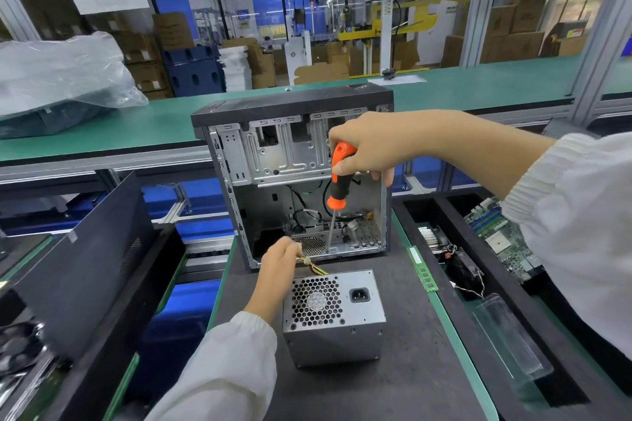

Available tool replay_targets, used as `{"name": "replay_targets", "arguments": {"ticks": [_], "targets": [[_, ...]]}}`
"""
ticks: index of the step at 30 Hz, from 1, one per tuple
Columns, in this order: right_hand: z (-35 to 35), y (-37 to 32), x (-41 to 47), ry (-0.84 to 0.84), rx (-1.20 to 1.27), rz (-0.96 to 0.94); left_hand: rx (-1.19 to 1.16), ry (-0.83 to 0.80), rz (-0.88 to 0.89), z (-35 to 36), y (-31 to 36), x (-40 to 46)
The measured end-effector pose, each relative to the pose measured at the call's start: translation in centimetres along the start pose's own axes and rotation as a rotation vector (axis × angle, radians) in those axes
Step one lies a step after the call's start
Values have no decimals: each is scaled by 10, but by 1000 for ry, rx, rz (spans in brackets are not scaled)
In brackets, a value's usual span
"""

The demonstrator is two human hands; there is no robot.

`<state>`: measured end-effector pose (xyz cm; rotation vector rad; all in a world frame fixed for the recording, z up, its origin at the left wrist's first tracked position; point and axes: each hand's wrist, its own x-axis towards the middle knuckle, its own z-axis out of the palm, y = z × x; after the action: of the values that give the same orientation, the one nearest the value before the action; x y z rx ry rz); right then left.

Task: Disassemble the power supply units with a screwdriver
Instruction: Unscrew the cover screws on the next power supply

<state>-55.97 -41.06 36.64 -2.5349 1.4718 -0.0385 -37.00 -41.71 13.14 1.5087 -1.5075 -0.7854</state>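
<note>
on the dark bench (393, 369), an opened computer case (294, 178) standing upright at the far end, side panel off, drive cage and loose wiring exposed. nearer, just in front of the case, a grey power supply unit (333, 314) already lifted out and resting with its honeycomb fan grille and mains socket facing up. to the right, a tray (455, 215) holding a green circuit board (502, 236); a memory stick (422, 270) lying along the bench's green edge. right hand (372, 147) clamped around the orange-and-black handle of a screwdriver (337, 188), shaft pointing down into the case, tip near the floor of the chassis. left hand (280, 260) pinching the yellow cable bundle (313, 265) running from the unit back toward the case. step in hand, by the look of it: freeing the unit's leads from the case. next move likely calls for drawing the cables clear, then bringing the screwdriver to the unit's own cover screws while steadying the box.
</note>
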Motion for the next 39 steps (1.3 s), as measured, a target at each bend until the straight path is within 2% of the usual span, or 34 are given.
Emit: {"name": "replay_targets", "arguments": {"ticks": [2, 7, 9, 13, 16, 19, 22, 26, 39], "targets": [[7, -1, -1, -1, -50, -19, -70, 8, -16, -3, 5, -1], [29, -6, -12, 110, -75, -123, -207, -351, -57, -1, 22, -13], [39, -6, -20, 201, 8, -145, -253, -411, -105, 3, 22, -20], [64, -11, -35, 355, 225, -165, -290, -375, -94, 6, 14, -32], [84, -18, -42, 401, 290, -131, -338, -369, -55, 4, 9, -37], [103, -23, -48, 421, 366, -90, -262, -328, 59, 5, 5, -46], [115, -25, -55, 463, 396, -61, -180, -297, 143, 6, 1, -51], [123, -25, -63, 528, 459, -45, -180, -321, 158, 6, -2, -52], [124, -29, -75, 554, 466, -7, -105, -383, 230, 4, -4, -54]]}}
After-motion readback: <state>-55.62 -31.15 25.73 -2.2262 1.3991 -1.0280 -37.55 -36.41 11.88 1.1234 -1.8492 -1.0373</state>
